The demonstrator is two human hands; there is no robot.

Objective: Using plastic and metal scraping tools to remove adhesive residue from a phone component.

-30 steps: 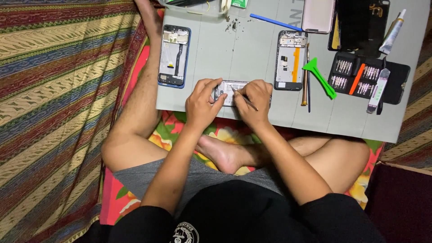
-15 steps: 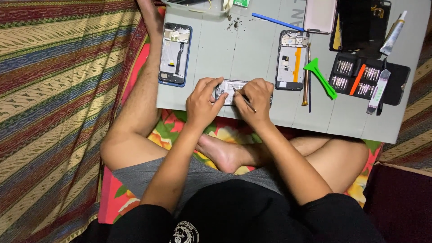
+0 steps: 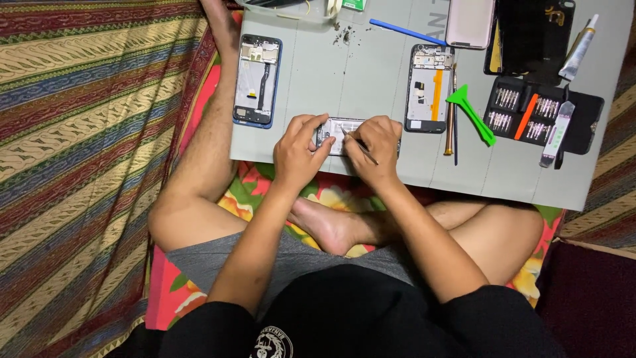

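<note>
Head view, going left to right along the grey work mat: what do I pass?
Blue-framed opened phone → left hand → small phone part under both hands → right hand → second opened phone → green pry tool → screwdriver bit case.

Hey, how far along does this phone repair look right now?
Done: two opened phone frames lie stripped on the grey mat. In hand: left hand steadies a small phone part; right hand works it with a thin tool. Left: nothing reassembled yet.

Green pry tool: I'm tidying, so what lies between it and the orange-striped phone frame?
In the head view, a slim brown-handled tool lies between green pry tool and phone frame.
</note>
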